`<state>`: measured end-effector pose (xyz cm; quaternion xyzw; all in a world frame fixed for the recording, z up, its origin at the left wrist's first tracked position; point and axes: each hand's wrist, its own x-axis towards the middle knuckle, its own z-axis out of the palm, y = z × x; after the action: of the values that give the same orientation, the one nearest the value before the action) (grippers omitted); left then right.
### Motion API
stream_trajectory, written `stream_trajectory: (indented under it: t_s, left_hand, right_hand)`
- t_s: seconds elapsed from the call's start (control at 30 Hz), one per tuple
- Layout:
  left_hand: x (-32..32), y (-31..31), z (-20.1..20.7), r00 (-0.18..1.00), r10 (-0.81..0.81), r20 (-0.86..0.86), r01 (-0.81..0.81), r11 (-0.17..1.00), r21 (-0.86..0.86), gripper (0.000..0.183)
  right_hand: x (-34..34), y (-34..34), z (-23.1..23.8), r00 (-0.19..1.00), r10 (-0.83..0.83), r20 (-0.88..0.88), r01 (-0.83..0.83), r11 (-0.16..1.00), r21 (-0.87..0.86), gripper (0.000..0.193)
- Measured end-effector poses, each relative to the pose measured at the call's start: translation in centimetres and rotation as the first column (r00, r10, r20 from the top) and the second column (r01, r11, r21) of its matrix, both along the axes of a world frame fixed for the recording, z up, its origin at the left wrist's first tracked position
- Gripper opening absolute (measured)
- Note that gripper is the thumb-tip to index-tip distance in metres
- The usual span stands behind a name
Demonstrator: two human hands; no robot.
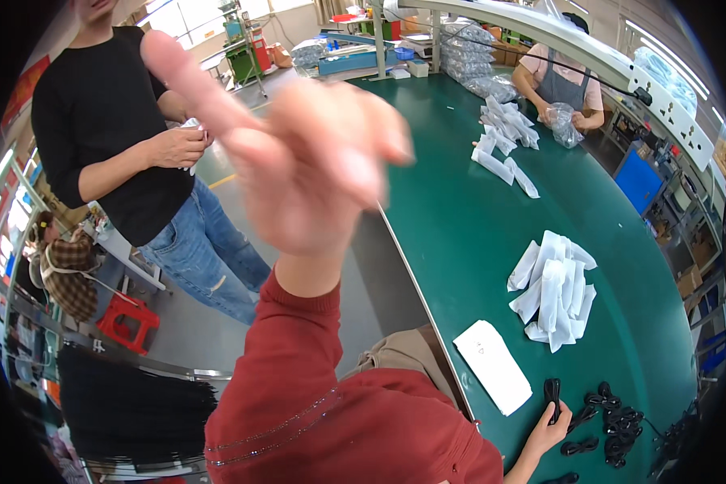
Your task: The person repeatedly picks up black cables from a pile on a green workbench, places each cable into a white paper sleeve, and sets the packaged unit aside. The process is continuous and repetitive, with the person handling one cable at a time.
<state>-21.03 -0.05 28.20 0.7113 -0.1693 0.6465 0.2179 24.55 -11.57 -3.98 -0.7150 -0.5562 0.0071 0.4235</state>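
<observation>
My left hand point(302, 153) is raised high in front of me, out of a red sleeve, and smeared by motion. One finger stretches out toward the upper left and the others look partly bent; I see nothing held in it. At the lower right, my right hand point(547, 431) is closed around a bundled black cable point(552, 391), just over the green table point(452, 234). Close to it lie a white stack of flat bags point(494, 367) and a pile of coiled black cables point(621, 423).
A heap of white-wrapped pieces point(552, 290) lies on the table, with more wrapped pieces point(508, 129) farther off. A person in black point(97, 121) stands at the left; another in an apron point(569, 85) handles a clear bag across the table. A red stool point(129, 323) stands on the floor.
</observation>
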Motion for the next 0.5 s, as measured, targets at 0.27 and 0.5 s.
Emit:
stream_trajectory:
  t_s: [0.27,0.5]
  left_hand:
    - [7.0,0.6,-13.1,0.967,0.060,-0.247,-0.198,0.789,-0.582,0.043]
    - [11.6,-2.0,-18.9,0.714,-0.189,-0.674,-0.464,0.593,-0.658,0.071]
  right_hand:
    - [-0.4,0.4,0.5,0.997,0.071,-0.012,-0.071,0.997,0.014,0.018]
    - [0.9,0.6,-0.7,0.996,0.069,0.058,-0.077,0.986,0.151,0.015]
